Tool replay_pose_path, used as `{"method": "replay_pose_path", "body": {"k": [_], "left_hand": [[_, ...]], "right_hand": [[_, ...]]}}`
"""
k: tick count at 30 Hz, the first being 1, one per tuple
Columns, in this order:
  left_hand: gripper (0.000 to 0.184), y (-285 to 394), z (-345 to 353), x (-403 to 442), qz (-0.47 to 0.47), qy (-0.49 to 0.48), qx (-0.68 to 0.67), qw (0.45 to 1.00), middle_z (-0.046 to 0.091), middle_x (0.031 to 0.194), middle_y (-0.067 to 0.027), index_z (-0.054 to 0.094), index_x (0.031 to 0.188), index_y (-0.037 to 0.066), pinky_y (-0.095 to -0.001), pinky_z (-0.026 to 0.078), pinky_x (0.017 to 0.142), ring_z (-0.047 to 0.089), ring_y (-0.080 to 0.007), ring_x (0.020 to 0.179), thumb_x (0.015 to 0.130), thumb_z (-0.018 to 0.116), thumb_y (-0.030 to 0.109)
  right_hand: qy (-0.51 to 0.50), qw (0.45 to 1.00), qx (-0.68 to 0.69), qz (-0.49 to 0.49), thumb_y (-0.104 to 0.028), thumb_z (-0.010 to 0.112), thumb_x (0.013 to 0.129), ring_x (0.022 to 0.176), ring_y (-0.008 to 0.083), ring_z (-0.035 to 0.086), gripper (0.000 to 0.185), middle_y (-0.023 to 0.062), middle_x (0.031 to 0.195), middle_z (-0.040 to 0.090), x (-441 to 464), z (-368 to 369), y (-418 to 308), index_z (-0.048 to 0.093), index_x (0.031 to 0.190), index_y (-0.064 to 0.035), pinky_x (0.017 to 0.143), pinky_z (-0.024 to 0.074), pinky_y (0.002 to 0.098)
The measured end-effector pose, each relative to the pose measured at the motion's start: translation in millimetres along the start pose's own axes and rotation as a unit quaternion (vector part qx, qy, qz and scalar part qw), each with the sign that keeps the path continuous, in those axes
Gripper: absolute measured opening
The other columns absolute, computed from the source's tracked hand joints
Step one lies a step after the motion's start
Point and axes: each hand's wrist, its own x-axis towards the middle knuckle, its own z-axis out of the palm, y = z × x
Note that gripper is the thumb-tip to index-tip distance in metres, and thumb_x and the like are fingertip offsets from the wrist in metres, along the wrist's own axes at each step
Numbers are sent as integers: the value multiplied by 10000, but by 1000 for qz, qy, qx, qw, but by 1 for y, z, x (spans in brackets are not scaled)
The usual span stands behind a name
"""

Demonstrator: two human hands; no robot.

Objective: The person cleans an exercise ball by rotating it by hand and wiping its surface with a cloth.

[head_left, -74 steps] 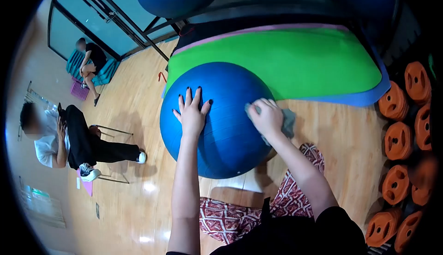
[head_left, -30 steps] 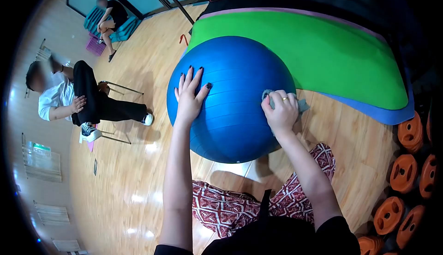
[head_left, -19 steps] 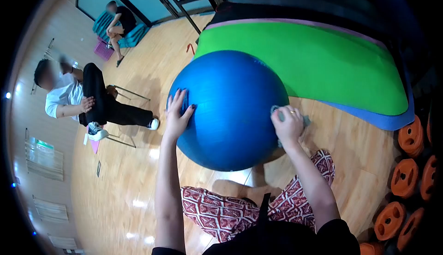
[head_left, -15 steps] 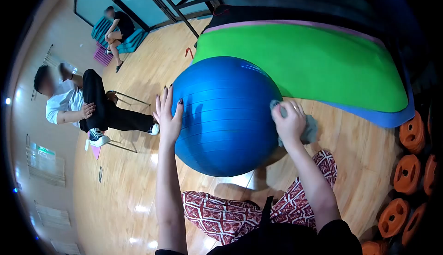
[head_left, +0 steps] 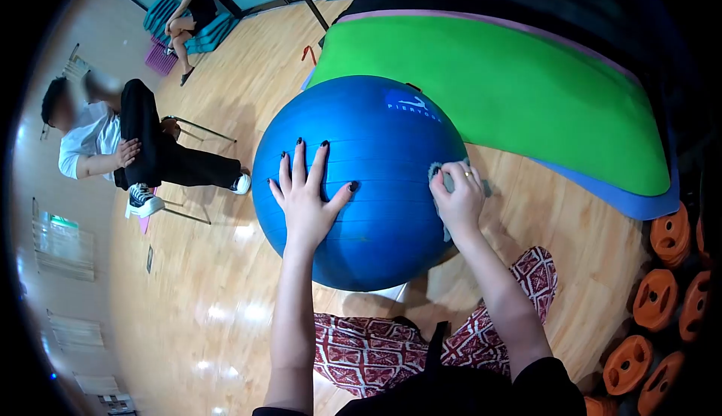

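Observation:
A large blue exercise ball (head_left: pixel 383 228) with a white printed logo near its top rests on the wooden floor in front of my knees. My left hand (head_left: pixel 307 201) lies on the ball's left side with its fingers spread. At the ball's right edge, my right hand (head_left: pixel 459 198) is closed on a grey-green cloth (head_left: pixel 448 179) and presses it against the surface. Part of the cloth is hidden behind my fingers.
Beyond the ball lies a green mat (head_left: pixel 481 92) with a blue mat (head_left: pixel 609 190) under it. Orange weight plates (head_left: pixel 654 299) are stacked at right. On the left, a person in a white shirt (head_left: pixel 94 141) sits on a chair; another person (head_left: pixel 197 6) sits on teal steps farther back.
My left hand has moved from the ball's left edge onto its surface. The ball has turned, so the logo shows more fully. The right hand has shifted slightly left with the cloth.

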Motion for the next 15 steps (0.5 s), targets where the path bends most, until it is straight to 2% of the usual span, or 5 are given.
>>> {"method": "replay_pose_path", "body": {"k": [3, 6, 10, 13, 15], "left_hand": [[689, 5, -8, -11, 14, 6, 2, 1000, 270, 1457, -114, 416, 1350, 221, -598, 83, 1041, 195, -381, 1338, 740, 638, 452], [629, 8, -27, -29, 35, -32, -54, 997, 300, 1443, -124, 468, 1311, 228, -601, 127, 1031, 222, -387, 1324, 738, 663, 398], [568, -35, -56, -52, 39, -101, -142, 984, 308, 1438, -149, 466, 1308, 115, -458, 189, 1074, 263, -356, 1322, 790, 636, 277], [587, -86, -33, -58, -65, -10, -205, 977, 272, 1448, -179, 366, 1368, 77, -421, 216, 1074, 237, -342, 1340, 854, 584, 258], [620, -111, -19, -66, -263, -88, -157, 948, 238, 1459, -187, 215, 1425, 62, -377, 223, 1074, 206, -307, 1357, 917, 513, 254]], "right_hand": [[-17, 995, 65, 74, -141, 645, 719, 734, 300, 557, 128, 72, 737, 583, -10, -11, 8, 546, 771, -78, 668, 446, 390], [-64, 976, 115, 176, -170, 656, 739, 961, 309, 540, 382, 151, 1034, 549, -18, -30, 25, 502, 1065, -45, 834, 427, 374], [-171, 852, 332, 367, -177, 641, 763, 1117, 243, 468, 764, 167, 1316, 381, -26, -51, 62, 249, 1403, -36, 952, 373, 331], [-177, 830, 355, 393, -174, 618, 786, 1059, 223, 502, 778, 148, 1262, 443, -40, -29, 100, 193, 1413, 3, 922, 393, 305], [-185, 798, 382, 427, -192, 596, 809, 1032, 205, 514, 696, 134, 1218, 487, -39, -22, 110, 261, 1381, 22, 911, 396, 292]]}}
